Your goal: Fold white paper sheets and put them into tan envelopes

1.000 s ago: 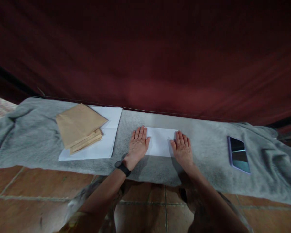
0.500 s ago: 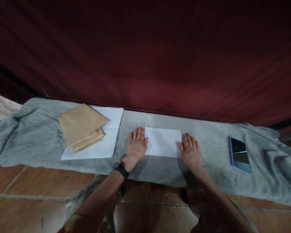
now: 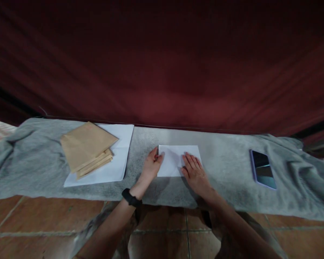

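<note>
A folded white sheet of paper (image 3: pixel 172 162) lies flat on the grey cloth in front of me. At its left edge my left hand (image 3: pixel 151 165) is closed, the thumb on top of the paper and the fingers curled at the side. How far the fingers reach under the edge is hidden. My right hand (image 3: pixel 196 174) rests flat on the right part of the paper, fingers stretched out and holding nothing. The paper's lower right corner is covered by that hand.
Left of the paper, several brown envelopes (image 3: pixel 88 147) lie on larger white sheets (image 3: pixel 121 158). A phone (image 3: pixel 263 169) in a purple case lies on the right. The grey cloth (image 3: pixel 226 172) covers the long narrow surface. Behind it rises a dark red cloth (image 3: pixel 162 100), with floor tiles (image 3: pixel 43 216) below.
My right hand has moved left from beside the paper onto its right part. My left hand has gone from flat beside the paper to pinching its left edge. The view has shifted slightly.
</note>
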Available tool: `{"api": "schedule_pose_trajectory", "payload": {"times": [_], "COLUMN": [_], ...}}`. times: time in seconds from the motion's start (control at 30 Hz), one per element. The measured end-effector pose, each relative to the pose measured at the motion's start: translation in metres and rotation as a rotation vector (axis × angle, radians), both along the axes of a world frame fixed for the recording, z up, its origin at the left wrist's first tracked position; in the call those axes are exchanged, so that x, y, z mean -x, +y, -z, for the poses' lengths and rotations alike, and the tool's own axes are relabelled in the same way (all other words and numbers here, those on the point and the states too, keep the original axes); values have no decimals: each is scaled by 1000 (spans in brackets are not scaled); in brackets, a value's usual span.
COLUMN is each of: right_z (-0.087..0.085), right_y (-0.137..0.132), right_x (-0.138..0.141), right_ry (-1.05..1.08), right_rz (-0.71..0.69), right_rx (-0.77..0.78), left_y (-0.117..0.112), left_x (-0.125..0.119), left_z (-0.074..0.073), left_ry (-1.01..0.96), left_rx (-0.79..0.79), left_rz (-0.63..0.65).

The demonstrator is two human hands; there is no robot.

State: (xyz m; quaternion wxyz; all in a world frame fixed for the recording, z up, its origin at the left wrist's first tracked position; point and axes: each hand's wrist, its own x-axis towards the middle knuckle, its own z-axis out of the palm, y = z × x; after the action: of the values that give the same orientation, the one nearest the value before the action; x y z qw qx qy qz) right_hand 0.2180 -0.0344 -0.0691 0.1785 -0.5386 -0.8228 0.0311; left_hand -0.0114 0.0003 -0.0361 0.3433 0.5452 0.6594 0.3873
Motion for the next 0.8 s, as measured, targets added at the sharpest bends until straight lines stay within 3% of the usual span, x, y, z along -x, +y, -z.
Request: {"api": "schedule_pose_trajectory", "payload": {"times": [0.1,0.17,0.23,0.33,0.43,0.6,0.7,0.8], "right_z": [2,2,1,-1,-5,-17,-19,-13], "right_y": [-2,-3,-1,3,11,23,29,32], "right_x": [3,2,2,-1,-6,-23,-31,-35], "right_ry": [-2,17,76,268,551,970,1047,944], "right_rz": [16,17,11,43,169,297,322,296], "right_rx": [14,18,29,75,178,373,427,376], "left_y": [3,4,5,2,-5,-16,-18,-18], "left_x": [3,1,-4,-19,-38,-61,-68,-72], "left_z": [-4,-9,-15,-21,-22,-15,-5,5], "left_ry": [-365,-573,-748,-878,-741,-177,125,330], "left_rx": [175,234,288,330,238,40,-76,-179], "left_rz": [-147,-176,-81,171,311,476,520,540]}}
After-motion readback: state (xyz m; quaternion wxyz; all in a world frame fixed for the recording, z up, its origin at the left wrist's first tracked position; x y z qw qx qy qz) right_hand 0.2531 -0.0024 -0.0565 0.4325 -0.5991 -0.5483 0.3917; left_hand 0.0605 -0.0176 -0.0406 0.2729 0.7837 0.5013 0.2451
